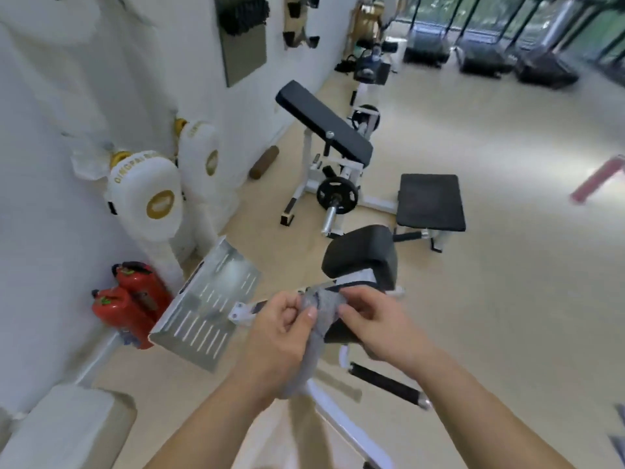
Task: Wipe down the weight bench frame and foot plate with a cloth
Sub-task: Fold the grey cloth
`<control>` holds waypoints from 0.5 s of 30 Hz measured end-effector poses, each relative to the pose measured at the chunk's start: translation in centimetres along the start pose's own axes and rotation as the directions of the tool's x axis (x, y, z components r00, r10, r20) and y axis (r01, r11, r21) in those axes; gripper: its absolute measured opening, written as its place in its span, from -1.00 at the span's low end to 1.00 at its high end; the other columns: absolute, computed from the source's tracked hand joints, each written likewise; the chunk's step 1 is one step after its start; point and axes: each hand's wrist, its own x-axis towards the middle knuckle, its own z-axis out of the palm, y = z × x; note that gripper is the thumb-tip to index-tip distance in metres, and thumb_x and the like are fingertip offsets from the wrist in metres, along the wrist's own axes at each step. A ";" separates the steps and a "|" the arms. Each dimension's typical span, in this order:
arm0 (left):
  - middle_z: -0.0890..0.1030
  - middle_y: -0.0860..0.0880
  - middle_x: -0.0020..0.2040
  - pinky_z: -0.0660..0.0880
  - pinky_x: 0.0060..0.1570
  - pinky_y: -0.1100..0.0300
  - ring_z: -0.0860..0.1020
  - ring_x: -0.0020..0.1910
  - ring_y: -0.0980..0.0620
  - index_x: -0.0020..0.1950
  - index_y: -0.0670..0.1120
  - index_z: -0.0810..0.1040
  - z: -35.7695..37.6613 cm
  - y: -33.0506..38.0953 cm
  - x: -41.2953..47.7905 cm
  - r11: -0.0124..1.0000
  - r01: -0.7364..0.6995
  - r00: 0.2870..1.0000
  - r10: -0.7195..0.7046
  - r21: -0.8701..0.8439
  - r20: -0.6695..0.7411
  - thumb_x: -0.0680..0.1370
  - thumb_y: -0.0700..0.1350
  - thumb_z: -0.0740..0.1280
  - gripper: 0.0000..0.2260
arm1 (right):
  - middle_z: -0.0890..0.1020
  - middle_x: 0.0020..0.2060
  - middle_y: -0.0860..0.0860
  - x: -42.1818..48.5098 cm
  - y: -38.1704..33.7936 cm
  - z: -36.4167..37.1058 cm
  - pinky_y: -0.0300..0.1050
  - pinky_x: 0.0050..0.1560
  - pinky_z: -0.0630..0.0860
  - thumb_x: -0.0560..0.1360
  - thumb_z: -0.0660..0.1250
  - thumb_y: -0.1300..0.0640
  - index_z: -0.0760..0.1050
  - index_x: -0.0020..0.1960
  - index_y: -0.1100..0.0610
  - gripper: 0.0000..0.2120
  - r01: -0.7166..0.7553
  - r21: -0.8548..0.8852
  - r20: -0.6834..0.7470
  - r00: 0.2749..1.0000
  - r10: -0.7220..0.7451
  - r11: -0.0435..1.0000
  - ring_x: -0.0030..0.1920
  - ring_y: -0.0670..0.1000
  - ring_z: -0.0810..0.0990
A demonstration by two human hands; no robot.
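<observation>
Cloth (323, 301), grey and bunched, sits in the lower middle of the frame, stretched between both hands just above the white bench frame (341, 418). It is not touching metal. The way it is gathered suggests it is being folded or bunched into a pad before a wipe, though that is only a judgement.

The left hand (280, 330) has its fingers curled round the cloth, thumb pressed on top, and a loose tail hangs below the palm. The right hand (375, 319) pinches the upper end with fingertips and thumb. The hands are close together, both clamped on the cloth, and both forearms reach up from the bottom edge.

The slotted metal foot plate (209, 306) tilts just left of the hands. A black pad (362, 255) stands just above them. Two red fire extinguishers (128, 302) stand on the floor at lower left, by the wall.
</observation>
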 end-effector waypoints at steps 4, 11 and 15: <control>0.71 -0.20 -0.17 0.59 -0.14 0.15 0.66 -0.19 -0.03 0.04 -0.22 0.54 13.8 1.5 -1.7 1.000 0.006 0.989 -0.008 0.020 0.148 0.68 -0.29 0.27 -0.93 | 0.68 -0.21 0.11 -5.8 5.1 -10.6 -0.16 -0.17 0.54 0.63 0.37 0.11 0.66 0.04 0.06 -0.91 -0.076 0.293 -0.015 0.996 0.084 0.953 -0.21 -0.01 0.63; 0.73 0.01 -0.20 0.65 -0.10 0.11 0.70 -0.18 0.05 -0.04 -0.05 0.66 35.3 1.2 -4.0 0.989 0.055 0.989 -0.073 0.140 0.131 0.64 -0.22 0.36 -0.88 | 0.75 -0.14 0.11 -10.1 18.0 -26.3 0.07 0.08 0.68 0.48 0.53 0.10 0.68 -0.09 0.05 -0.95 -0.138 0.429 -0.149 0.964 0.221 0.893 -0.04 0.14 0.73; 0.73 0.06 -0.16 0.66 0.06 -0.05 0.71 -0.11 0.08 -0.05 0.00 0.66 43.0 1.7 -2.5 0.986 0.058 0.998 -0.058 0.153 -0.004 0.62 -0.23 0.38 -0.85 | 0.75 -0.13 0.14 -10.2 22.2 -34.3 -0.08 -0.03 0.69 0.56 0.33 0.43 0.67 0.03 0.21 -0.80 -0.156 0.459 -0.165 0.953 0.256 0.875 -0.10 0.08 0.76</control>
